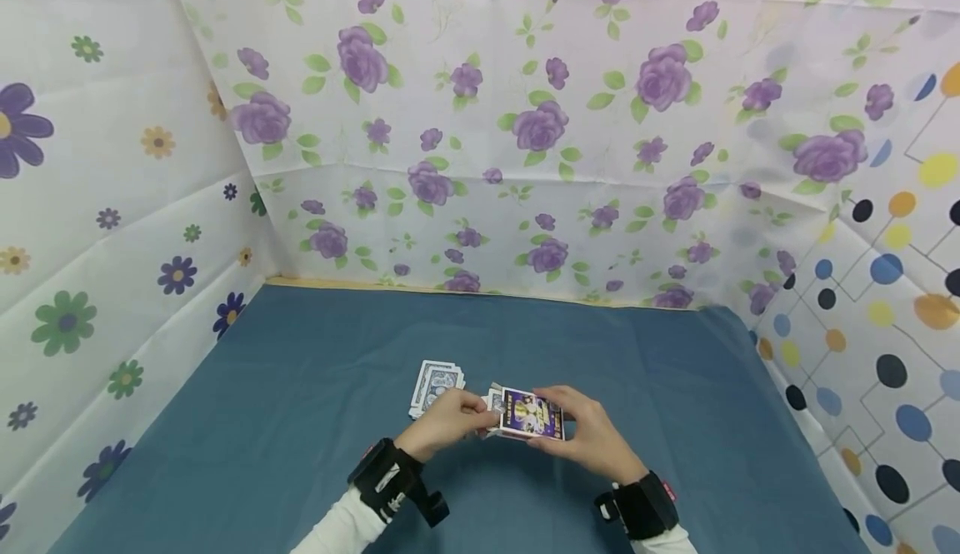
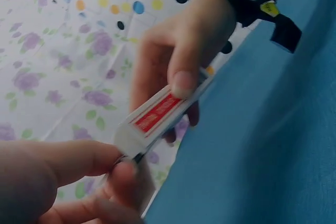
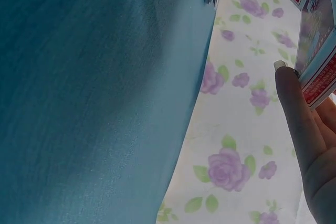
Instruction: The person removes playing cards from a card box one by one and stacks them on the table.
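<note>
My right hand [image 1: 588,435] grips a purple playing card box [image 1: 532,415] by its right end, thumb and fingers on opposite edges. A red label shows on the box's side in the left wrist view. From the box's left end juts a playing card [image 1: 496,401] with a grey patterned back. My left hand [image 1: 445,423] pinches at that end with thumb and fingers; its grip partly hides what lies between them. Just beyond the left hand, a loose pile of playing cards [image 1: 437,382] lies on the cloth, backs up.
A blue cloth [image 1: 337,354] covers the table. Behind it hangs a flowered sheet [image 1: 480,121], with patterned sheets at the left and right sides too. Each wrist wears a black strap [image 1: 388,479] with a camera mount.
</note>
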The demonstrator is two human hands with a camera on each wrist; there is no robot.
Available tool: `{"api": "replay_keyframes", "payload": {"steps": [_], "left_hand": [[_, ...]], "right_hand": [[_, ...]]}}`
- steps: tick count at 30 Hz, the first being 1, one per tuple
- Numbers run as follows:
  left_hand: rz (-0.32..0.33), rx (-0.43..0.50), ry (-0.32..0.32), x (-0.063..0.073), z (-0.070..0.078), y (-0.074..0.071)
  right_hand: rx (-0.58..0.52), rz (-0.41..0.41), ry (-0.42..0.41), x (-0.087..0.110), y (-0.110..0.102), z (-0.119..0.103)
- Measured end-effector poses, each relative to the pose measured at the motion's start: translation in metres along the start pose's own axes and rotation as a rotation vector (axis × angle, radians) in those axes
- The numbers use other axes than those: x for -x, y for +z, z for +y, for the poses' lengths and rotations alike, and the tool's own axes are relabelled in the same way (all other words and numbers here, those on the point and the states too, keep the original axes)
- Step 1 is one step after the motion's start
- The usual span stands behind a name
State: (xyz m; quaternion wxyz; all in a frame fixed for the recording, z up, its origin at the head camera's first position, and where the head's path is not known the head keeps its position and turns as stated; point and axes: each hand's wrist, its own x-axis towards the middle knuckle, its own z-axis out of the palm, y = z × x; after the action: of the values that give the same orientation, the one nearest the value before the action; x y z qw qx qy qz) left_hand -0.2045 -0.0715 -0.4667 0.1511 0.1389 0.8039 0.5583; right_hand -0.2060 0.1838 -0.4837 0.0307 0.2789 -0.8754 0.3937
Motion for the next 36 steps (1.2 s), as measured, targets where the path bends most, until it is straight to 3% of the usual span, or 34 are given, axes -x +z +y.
{"api": "replay_keyframes", "payload": {"steps": [8,16,25,30,36], "left_hand": [[-0.041,0.146,-0.041,0.017,0.002,-0.023],[0.049,0.247,-0.037,0.029,0.002,-0.041],[0.124,0.24,-0.019,0.032,-0.001,-0.058],[0.176,0.199,-0.058,0.025,-0.005,-0.072],[0.304,0.123,-0.165,-0.001,-0.025,-0.092]], "right_hand": [[0.018,0.008,0.005,0.001,-0.002,-0.001],[0.026,0.015,0.004,0.0,-0.002,-0.002],[0.031,0.018,-0.004,0.002,-0.002,-0.002],[0.032,0.016,-0.004,0.003,-0.001,0.0],[0.025,0.026,-0.021,0.005,-0.001,0.003]]}}
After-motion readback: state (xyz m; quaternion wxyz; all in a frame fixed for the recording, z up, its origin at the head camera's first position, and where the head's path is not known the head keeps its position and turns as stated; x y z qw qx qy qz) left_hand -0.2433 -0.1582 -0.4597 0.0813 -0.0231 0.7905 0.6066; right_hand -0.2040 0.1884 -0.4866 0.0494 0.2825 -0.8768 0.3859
